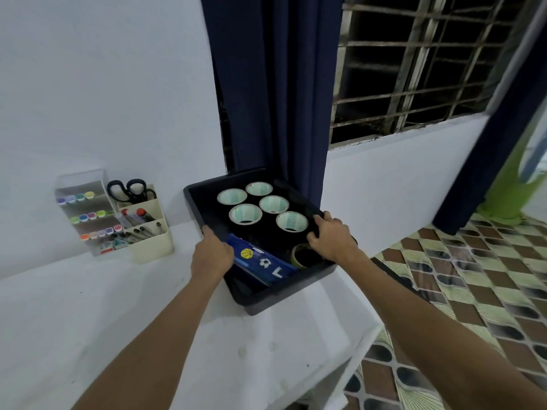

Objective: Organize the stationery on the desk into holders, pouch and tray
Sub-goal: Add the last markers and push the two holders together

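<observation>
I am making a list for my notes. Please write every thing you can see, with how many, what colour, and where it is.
tray: 1, black, desk's back right
tape rolls: 5, black with white cores, upright in tray's far part
brown tape roll: 1, tray's near right corner
pouch: 1, blue with ball pictures, in tray
cream holder: 1, with scissors and pens, left of tray
clear marker rack: 1, beside holder
desk: 1, white
curtain: dark blue, behind tray
left hand: fingers grip tray's left rim
right hand: fingers grip right rim
</observation>
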{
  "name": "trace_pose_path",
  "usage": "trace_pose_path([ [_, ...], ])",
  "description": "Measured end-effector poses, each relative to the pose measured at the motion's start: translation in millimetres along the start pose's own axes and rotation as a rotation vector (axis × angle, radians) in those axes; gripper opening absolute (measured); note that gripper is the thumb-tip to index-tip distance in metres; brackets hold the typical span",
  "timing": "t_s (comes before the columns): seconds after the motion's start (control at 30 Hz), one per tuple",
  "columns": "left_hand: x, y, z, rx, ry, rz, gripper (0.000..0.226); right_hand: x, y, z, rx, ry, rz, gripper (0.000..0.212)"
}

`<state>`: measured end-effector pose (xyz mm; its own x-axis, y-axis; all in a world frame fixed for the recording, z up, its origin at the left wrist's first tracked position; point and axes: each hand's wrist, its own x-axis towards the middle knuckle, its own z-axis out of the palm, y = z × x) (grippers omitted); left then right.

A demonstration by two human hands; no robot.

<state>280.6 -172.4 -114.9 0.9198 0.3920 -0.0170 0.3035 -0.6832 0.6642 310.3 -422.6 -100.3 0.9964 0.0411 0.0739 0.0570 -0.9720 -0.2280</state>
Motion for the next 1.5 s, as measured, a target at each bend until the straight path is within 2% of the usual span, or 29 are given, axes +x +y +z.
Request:
trace_pose_path([
  [0.4,-2,-35,-33,0.060,0.005,-0.028,0.056,-16,-36,17,0.005,0.030,-0.036,0.059],
  [0.97,-7,-47,-48,0.058,0.015,-0.026,0.050,-24,-50,22,0.031,0.034,-0.070,0.064],
  [1.3,-3,-45,-53,0.104,-0.008,-0.001,0.039,-25,-53,22,0.047,0.025,-0.071,0.059],
  [1.4,-9,-42,-53,0.044,0.008,-0.010,0.041,-27,-54,21,0.031,0.056,-0.123,0.057],
  [1.5,-19,-44,-49,-0.034,0.041,-0.035,0.041,-28,-65,23,0.045,0.077,-0.260,0.051],
])
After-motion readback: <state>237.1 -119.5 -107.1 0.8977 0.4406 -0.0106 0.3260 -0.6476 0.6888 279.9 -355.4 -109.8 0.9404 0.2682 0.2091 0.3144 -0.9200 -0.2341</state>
